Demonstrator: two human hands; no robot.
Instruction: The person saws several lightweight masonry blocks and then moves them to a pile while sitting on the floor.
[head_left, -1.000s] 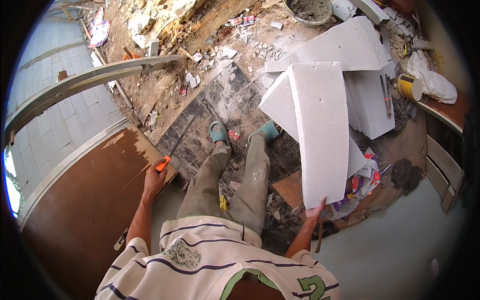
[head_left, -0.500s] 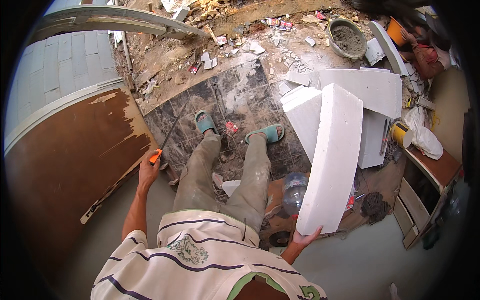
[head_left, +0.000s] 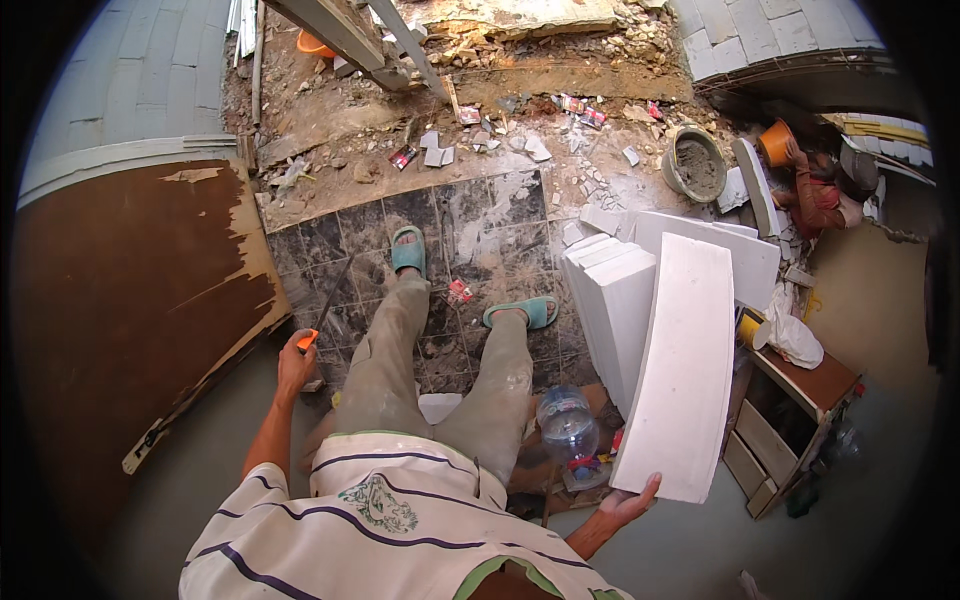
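Dusty dark tiles [head_left: 360,228] underfoot. Clutching an orange-handled blade [head_left: 308,340] in a curled left hand [head_left: 292,368]; grasping the long white block [head_left: 682,370] by its near end with the right hand [head_left: 624,507], beside stacked blocks [head_left: 612,312]. Could tip, being held one-ended, perhaps onto the plastic bottle [head_left: 567,425].

- Building site, under construction or renovation.
- Ground: brown earth [head_left: 520,87] strewn with broken rubble [head_left: 630,50].
- Materials: round grey-green tub [head_left: 671,172] holding grey mortar-like mix [head_left: 702,166]; stack of white rectangular blocks [head_left: 615,305].
- Enclosure: unplastered grey block wall [head_left: 780,35].
- Flooring: dusty black square tiles [head_left: 490,255] bordering the earth.
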